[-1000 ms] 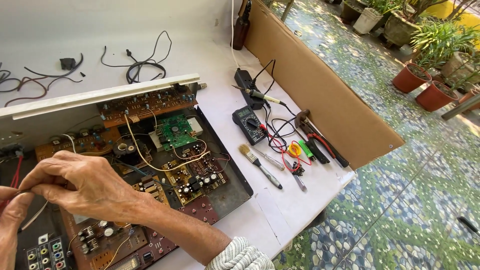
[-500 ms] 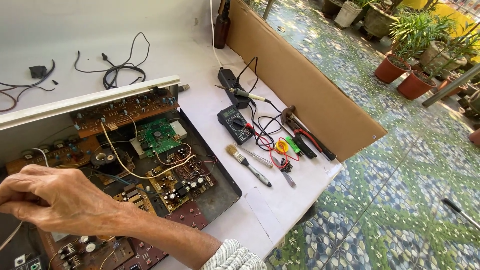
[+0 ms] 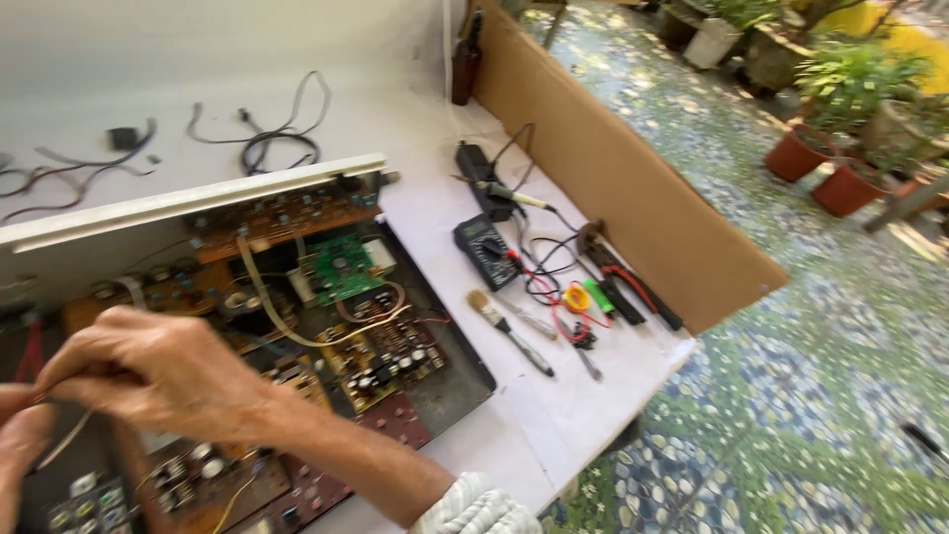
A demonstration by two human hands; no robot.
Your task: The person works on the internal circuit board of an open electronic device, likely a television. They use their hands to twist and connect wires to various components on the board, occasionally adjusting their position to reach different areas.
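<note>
An opened electronic device (image 3: 297, 326) lies on the white table, its circuit boards exposed: a green board (image 3: 341, 267), brown boards and a pale ribbon cable (image 3: 267, 307). My right hand (image 3: 148, 371) reaches across it from the lower right, fingers pinched together over the left part of the chassis. My left hand (image 3: 20, 445) is at the left edge, fingertips meeting the right hand's on a thin pale wire (image 3: 61, 440). What exactly is pinched is hidden by the fingers.
To the right lie a multimeter (image 3: 484, 249) with red and black leads, a small brush (image 3: 509, 331), a soldering iron (image 3: 494, 188), pliers (image 3: 628, 287) and a yellow roll. A cardboard wall (image 3: 633, 188) borders the table. Loose black cables (image 3: 267, 138) lie behind. Potted plants (image 3: 820, 148) stand outside.
The view has swung slightly left and down. Both hands stay together over the left side of the device, shifting only a little; the left hand shows again at the frame edge.
</note>
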